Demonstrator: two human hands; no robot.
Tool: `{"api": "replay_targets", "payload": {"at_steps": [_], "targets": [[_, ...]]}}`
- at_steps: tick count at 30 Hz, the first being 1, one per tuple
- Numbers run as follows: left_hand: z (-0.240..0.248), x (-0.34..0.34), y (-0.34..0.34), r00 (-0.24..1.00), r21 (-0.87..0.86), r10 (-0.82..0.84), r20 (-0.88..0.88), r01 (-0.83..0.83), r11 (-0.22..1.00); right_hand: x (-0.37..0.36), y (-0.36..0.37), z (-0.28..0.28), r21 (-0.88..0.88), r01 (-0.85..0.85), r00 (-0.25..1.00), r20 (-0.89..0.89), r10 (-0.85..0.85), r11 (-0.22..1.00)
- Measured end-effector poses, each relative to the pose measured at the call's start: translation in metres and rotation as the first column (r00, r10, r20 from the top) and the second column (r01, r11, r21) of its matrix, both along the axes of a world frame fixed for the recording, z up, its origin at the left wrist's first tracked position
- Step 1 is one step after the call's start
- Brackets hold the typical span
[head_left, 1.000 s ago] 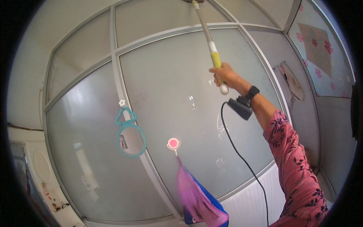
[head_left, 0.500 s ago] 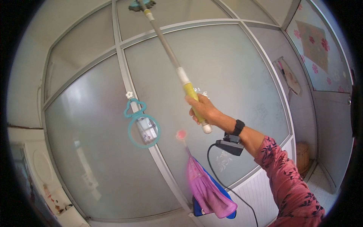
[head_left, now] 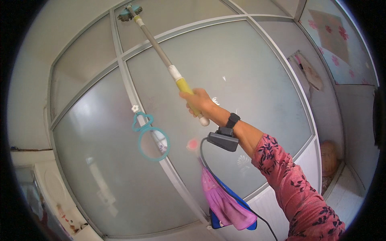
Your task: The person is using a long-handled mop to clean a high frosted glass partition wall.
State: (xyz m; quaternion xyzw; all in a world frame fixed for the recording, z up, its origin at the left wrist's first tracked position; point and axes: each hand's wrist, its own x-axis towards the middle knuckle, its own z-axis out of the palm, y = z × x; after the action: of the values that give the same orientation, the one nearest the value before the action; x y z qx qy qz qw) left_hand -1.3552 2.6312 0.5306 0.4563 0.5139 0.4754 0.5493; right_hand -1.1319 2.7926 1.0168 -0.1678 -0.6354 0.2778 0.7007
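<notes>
My right hand [head_left: 200,103] is wrapped round the yellow grip of a long-handled mop [head_left: 157,47], close to its white end knob. The pole slants up and to the left. Its blue-green head [head_left: 128,14] with grey-brown fringe is up against the upper glass panel [head_left: 173,18], near the frame's corner. Frosted glass panels [head_left: 209,64] in a pale metal frame stand before me. No part of my left hand shows.
A teal-rimmed hand mirror [head_left: 140,144] hangs on the frame's upright. Pink and blue cloths [head_left: 227,203] hang from a pink suction hook [head_left: 193,144]. A black cable runs down from the device [head_left: 223,139] on my wrist. A flowered door pane [head_left: 329,44] is at the right.
My right hand and the mop have moved left and slightly up. The mop head has slid left along the upper panel toward the frame's upright.
</notes>
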Motion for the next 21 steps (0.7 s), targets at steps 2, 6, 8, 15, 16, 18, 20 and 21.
{"api": "replay_targets", "payload": {"at_steps": [2, 6, 8, 15, 16, 18, 20, 21], "targets": [[0.006, 0.006, -0.001, 1.000, 0.022, -0.019, -0.008, 0.019, 1.000, 0.008, -0.001, 0.004, 0.023, -0.045, 0.999, -0.019, 0.045, 0.999], [0.017, 0.018, 0.008, 0.996, 0.037, -0.085, -0.032, 0.086, 0.996, 0.046, 0.009, 0.008, -0.016, 0.036, 0.997, -0.064, -0.037, 0.999], [0.021, 0.022, 0.009, 0.992, 0.037, -0.117, -0.043, 0.118, 0.992, 0.072, 0.016, 0.008, -0.023, 0.079, 0.991, -0.102, -0.081, 0.997], [0.020, 0.033, 0.013, 0.975, 0.063, -0.213, -0.066, 0.217, 0.974, 0.156, 0.020, -0.014, -0.070, 0.188, 0.975, -0.111, -0.195, 0.980], [0.018, 0.033, 0.014, 0.969, 0.060, -0.235, -0.071, 0.239, 0.969, 0.166, 0.020, -0.020, -0.073, 0.196, 0.973, -0.112, -0.204, 0.978], [0.011, 0.033, 0.017, 0.959, 0.048, -0.275, -0.075, 0.279, 0.959, 0.178, 0.022, -0.031, -0.120, 0.233, 0.955, -0.157, -0.250, 0.965], [-0.003, 0.029, 0.021, 0.940, 0.018, -0.331, -0.078, 0.333, 0.943, 0.189, 0.024, -0.045, -0.120, 0.225, 0.953, -0.181, -0.244, 0.967], [-0.014, 0.028, 0.024, 0.931, 0.000, -0.358, -0.074, 0.359, 0.933, 0.193, 0.026, -0.052, -0.118, 0.237, 0.955, -0.152, -0.253, 0.964]]}}
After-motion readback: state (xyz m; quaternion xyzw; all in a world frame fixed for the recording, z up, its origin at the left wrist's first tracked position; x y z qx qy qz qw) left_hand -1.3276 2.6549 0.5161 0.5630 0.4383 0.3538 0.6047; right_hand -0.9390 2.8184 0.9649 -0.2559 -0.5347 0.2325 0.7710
